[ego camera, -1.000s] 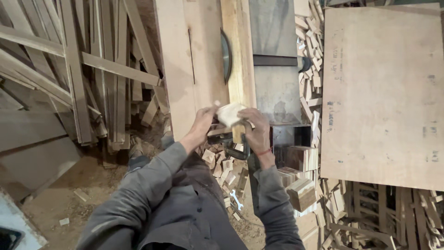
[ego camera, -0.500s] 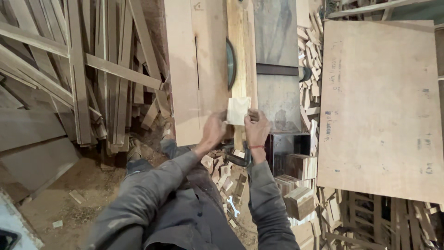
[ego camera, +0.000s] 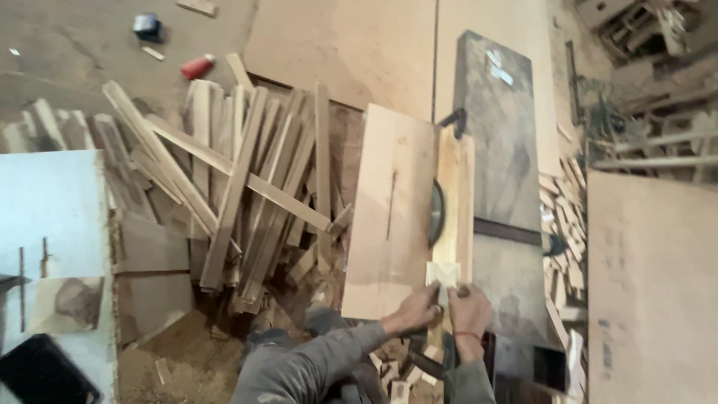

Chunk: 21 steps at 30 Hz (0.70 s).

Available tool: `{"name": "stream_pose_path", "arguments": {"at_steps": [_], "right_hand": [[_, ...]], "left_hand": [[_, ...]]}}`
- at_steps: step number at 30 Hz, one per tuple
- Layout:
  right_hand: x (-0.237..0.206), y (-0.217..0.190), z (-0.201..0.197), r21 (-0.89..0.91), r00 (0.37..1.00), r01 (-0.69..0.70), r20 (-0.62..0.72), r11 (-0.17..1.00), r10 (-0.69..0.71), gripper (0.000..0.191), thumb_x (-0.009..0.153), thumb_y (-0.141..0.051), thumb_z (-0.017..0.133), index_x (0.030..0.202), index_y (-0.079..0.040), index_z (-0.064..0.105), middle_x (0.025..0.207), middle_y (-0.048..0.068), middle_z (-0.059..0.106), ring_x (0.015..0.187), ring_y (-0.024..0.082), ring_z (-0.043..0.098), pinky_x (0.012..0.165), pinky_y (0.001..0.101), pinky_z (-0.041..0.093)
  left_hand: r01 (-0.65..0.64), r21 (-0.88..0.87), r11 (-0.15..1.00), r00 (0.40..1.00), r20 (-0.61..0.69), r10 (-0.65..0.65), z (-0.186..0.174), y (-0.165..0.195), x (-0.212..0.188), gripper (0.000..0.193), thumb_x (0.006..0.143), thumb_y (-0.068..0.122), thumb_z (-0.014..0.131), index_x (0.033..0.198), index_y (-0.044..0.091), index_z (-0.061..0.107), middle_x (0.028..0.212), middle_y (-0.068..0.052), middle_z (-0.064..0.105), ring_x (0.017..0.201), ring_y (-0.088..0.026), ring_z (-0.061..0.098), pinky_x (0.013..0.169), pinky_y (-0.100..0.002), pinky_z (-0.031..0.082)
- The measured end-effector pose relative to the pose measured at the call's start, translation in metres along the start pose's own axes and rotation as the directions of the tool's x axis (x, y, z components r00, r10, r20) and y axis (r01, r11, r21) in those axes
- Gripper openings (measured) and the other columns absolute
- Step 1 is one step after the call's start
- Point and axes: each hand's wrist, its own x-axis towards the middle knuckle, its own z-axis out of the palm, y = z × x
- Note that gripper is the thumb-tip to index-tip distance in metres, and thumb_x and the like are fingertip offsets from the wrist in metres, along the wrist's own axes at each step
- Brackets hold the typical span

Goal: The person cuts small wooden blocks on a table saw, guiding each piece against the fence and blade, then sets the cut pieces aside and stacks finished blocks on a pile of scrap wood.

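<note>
A: The small wood block [ego camera: 443,274], pale and roughly square, is being held flat on the saw table [ego camera: 389,224], just in front of the circular blade [ego camera: 436,215].

B: How is it being gripped?

A: It is being pinched from both sides. The left hand [ego camera: 416,308] is being pressed against its left edge with fingers closed on it, and the right hand [ego camera: 470,305] is being pressed against its right and near edge. The block is sitting just beyond the fingertips, between the two hands.

B: And the surface under it?

A: A light plank top is being used as the table, with a narrow slot [ego camera: 390,203] running along it and a pale fence strip [ego camera: 456,202] lying beside the blade. A dark grey slab [ego camera: 499,150] is lying to the right.

B: Farther out?

A: Long wooden slats [ego camera: 239,187] are being kept in a loose heap to the left, offcuts [ego camera: 567,247] are piled to the right beside a big board [ego camera: 658,284], and a red can [ego camera: 197,66] is lying on the dusty floor [ego camera: 67,45] beyond.
</note>
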Motion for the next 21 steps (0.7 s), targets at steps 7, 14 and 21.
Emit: {"name": "stream_pose_path", "arguments": {"at_steps": [7,14,21], "right_hand": [[-0.006,-0.013,-0.007,0.039,0.998,-0.058,-0.004,0.998,0.059,0.035,0.077,-0.039,0.078,0.09,-0.007,0.079,0.09,0.02,0.075,0.089,0.043,0.071,0.08,0.0498,0.056],[0.009,-0.001,0.006,0.087,0.997,-0.044,0.072,0.995,0.038,0.035,0.076,-0.036,0.073,0.087,-0.004,0.077,0.084,0.022,0.073,0.084,0.042,0.071,0.078,0.0489,0.056],[0.029,-0.014,0.006,0.158,0.998,-0.042,-0.047,0.987,0.05,0.026,0.076,-0.026,0.08,0.081,-0.002,0.074,0.084,0.023,0.073,0.082,0.044,0.069,0.075,0.0506,0.053]], "left_hand": [[0.037,-0.068,0.997,0.997,0.075,-0.031,-0.009,0.008,-0.013,0.068,0.089,0.022,0.063,0.146,-0.007,0.041,0.106,-0.031,0.064,0.097,-0.048,0.064,0.083,-0.053,0.053],[0.062,-0.048,0.997,0.993,0.103,-0.057,0.011,-0.015,0.01,0.077,0.086,0.026,0.06,0.153,-0.006,0.04,0.116,-0.034,0.067,0.103,-0.046,0.069,0.089,-0.05,0.056],[0.15,-0.011,0.989,0.982,0.119,-0.148,0.009,-0.019,0.03,0.082,0.085,0.024,0.063,0.154,-0.006,0.032,0.131,-0.034,0.061,0.119,-0.048,0.061,0.101,-0.049,0.05]]}}
